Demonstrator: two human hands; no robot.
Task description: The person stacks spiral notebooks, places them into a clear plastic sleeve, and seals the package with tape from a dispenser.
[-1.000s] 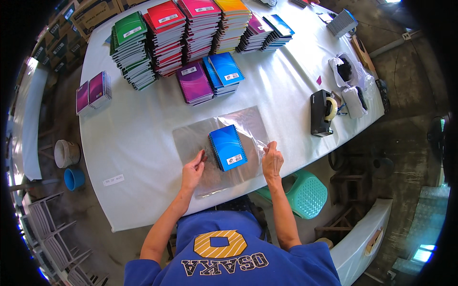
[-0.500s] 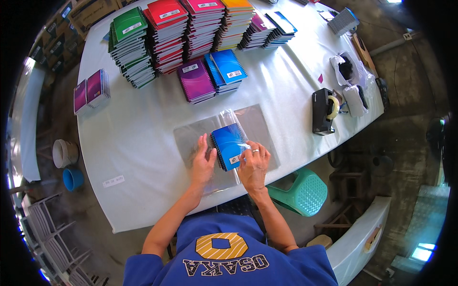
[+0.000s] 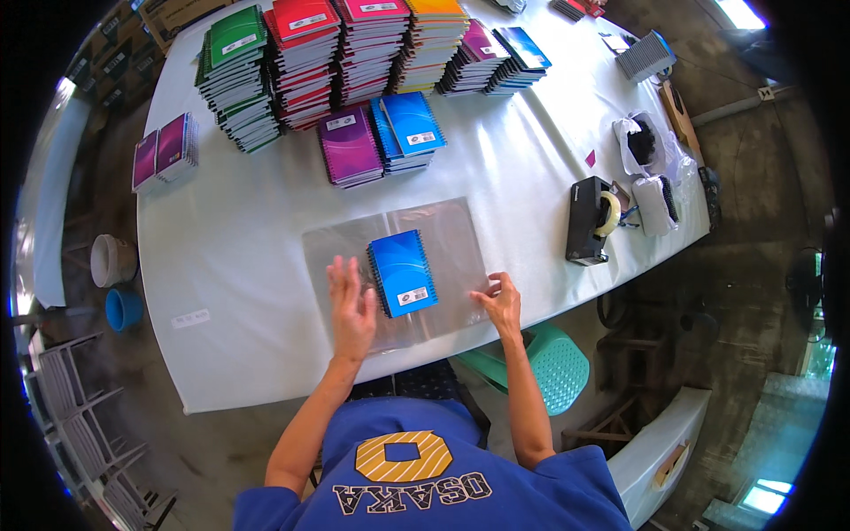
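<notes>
A blue spiral notebook [image 3: 403, 273] lies on a clear plastic sheet [image 3: 456, 234] spread flat on the table, a pale label near the lower end of its cover. My left hand [image 3: 351, 310] is open, fingers stretched out, just beside the notebook's left edge and over the plastic. At the right edge of the sheet is my right hand [image 3: 501, 303], its fingers bent together and pinching the plastic there. The exact contact of those fingertips is small and hard to make out.
Tall stacks of green [image 3: 237, 40], red and other coloured notebooks stand at the back. Nearer are short purple [image 3: 351, 142] and blue [image 3: 414, 128] piles. A black tape dispenser [image 3: 584, 221] sits right; a green stool [image 3: 558, 367] stands below the table's front edge.
My right hand has moved right, off the notebook, and the clear plastic that lay across its cover is now spread flat. My left hand has shifted slightly left, away from the notebook.
</notes>
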